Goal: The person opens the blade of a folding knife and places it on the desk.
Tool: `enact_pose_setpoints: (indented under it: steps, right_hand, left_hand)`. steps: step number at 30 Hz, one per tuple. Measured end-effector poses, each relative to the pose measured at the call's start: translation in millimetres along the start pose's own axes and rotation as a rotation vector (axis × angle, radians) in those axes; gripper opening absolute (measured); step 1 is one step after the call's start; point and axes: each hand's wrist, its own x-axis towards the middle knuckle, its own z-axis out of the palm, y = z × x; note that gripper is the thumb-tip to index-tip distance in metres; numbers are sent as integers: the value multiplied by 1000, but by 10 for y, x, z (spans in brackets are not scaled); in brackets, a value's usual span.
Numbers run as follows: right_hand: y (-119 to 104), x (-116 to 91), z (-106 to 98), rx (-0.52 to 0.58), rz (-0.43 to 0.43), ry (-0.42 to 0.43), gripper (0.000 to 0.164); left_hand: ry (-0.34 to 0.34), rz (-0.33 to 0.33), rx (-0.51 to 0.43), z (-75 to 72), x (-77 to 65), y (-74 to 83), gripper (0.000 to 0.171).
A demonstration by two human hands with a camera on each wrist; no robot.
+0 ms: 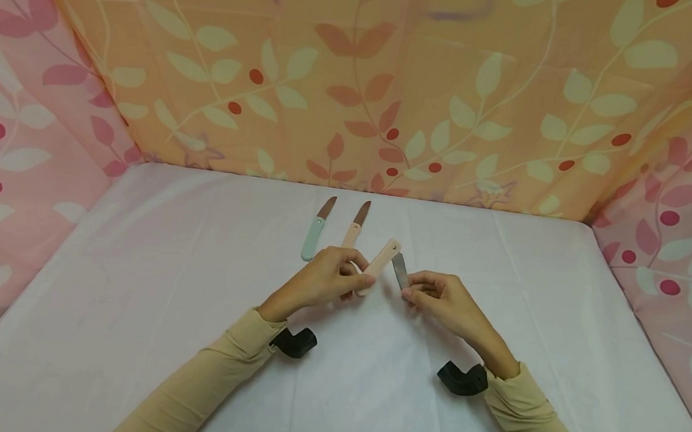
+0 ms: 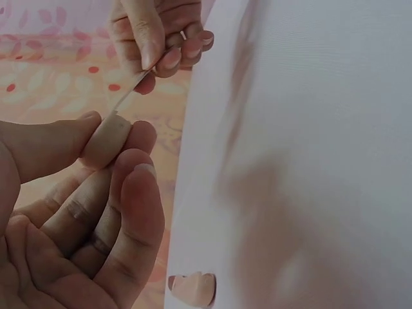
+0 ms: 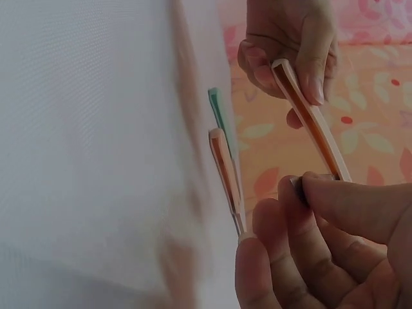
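My left hand [image 1: 331,276] pinches the pale peach handle [image 1: 382,257] of a folding knife, held above the white tabletop. The thumb and curled fingers of my right hand [image 1: 444,300] pinch the grey blade [image 1: 400,270] near its tip. Blade and handle stand at an angle, meeting at the pivot at the top. In the right wrist view a long slot runs along the handle [image 3: 308,119]. Beyond my left hand lie two more folding knives with blades out: one mint green [image 1: 313,238], the other peach [image 1: 354,230], its lower end hidden behind the hand.
A white cloth [image 1: 198,266] covers the table. Behind it hangs an orange leaf-patterned curtain [image 1: 354,96], with pink patterned cloth [image 1: 15,119] at the sides. A black wrist mount [image 1: 293,343] sits at my left wrist, another black mount [image 1: 462,379] at my right.
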Motion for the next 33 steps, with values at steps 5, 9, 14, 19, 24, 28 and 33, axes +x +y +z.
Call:
enact_pose_setpoints:
  steps: [5, 9, 14, 19, 24, 28, 33]
  right_hand:
    - [9, -13, -55, -36, -26, 39, 28]
    - [25, -11, -98, -75, -41, 74, 28]
    - [28, -19, -153, -108, -50, 108, 28]
    - [30, -15, -198, -128, -45, 123, 28]
    - [37, -13, -233, -135, -19, 144, 27]
    - [35, -28, -258, -151, -9, 168, 26]
    - [40, -30, -270, -149, -14, 191, 27]
  left_hand:
    - [-7, 6, 14, -54, -5, -4, 16]
    - [-24, -8, 19, -88, -2, -15, 15]
    - [-60, -11, 9, -130, -10, -18, 12]
    - [-96, -23, 11, -175, -23, -31, 13]
    - [-136, -45, 11, -191, -43, -25, 9]
    - [-184, -51, 19, -182, -50, -25, 7]
    - [-227, -48, 54, -160, -41, -39, 8]
